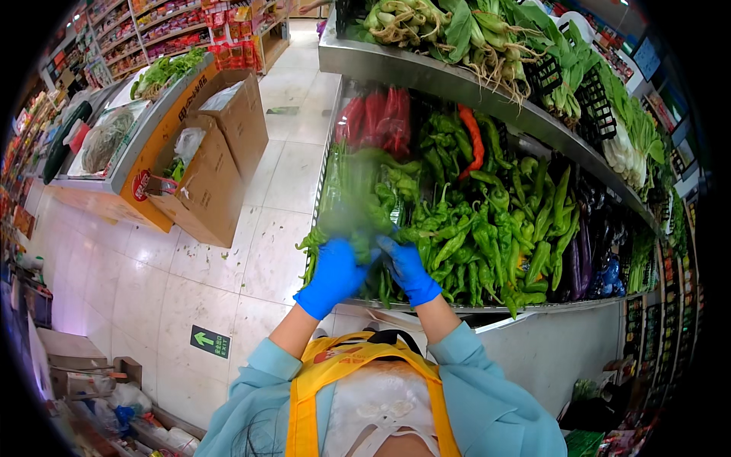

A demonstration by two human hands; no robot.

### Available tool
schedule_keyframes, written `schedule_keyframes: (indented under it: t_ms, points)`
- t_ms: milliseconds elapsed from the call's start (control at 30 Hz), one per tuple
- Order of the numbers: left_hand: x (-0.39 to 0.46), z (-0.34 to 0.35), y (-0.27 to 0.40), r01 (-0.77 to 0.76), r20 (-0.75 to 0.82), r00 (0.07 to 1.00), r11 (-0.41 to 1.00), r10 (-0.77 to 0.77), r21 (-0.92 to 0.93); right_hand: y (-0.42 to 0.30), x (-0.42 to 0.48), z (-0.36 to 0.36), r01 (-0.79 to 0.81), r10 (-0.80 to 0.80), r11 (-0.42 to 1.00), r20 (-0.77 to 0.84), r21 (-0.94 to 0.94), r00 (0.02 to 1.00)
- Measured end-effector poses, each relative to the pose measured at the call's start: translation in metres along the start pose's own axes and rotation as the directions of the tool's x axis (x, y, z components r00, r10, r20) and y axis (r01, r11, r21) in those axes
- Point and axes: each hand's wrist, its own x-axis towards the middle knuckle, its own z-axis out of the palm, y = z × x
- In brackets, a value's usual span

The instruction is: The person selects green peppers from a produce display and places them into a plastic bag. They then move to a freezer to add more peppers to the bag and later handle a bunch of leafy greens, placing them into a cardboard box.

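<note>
Both of my hands wear blue gloves over the lower vegetable shelf. My left hand [338,268] is at the shelf's left front corner among green peppers, its fingers partly hidden by a blurred patch. My right hand [406,265] is just beside it, fingers bent towards the left hand, at the edge of a heap of green peppers [457,245]. Whether either hand grips a pepper is not clear. Behind the hands lie bagged red peppers [377,120] and a long loose red pepper [472,140]. Purple eggplants [582,251] lie farther right.
A metal upper shelf edge [514,111] with leafy greens and rooted vegetables overhangs the back. Open cardboard boxes [208,183] stand on the tiled floor at left, against a display stand [137,165]. A floor exit sign [210,341] lies left of me.
</note>
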Motion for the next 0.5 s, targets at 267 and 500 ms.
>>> schedule_keyframes:
  t_ms: [267,500]
  points:
    - [-0.008,0.006,-0.018,0.162,-0.139,0.902,0.618,-0.409,-0.769,-0.016,0.003,0.023,-0.013,0.009,1.0,0.2,0.016,0.98]
    - [-0.007,0.004,-0.011,0.115,-0.083,0.948,0.572,-0.307,-0.812,-0.018,0.009,0.036,-0.094,0.075,0.99,0.166,0.104,0.983]
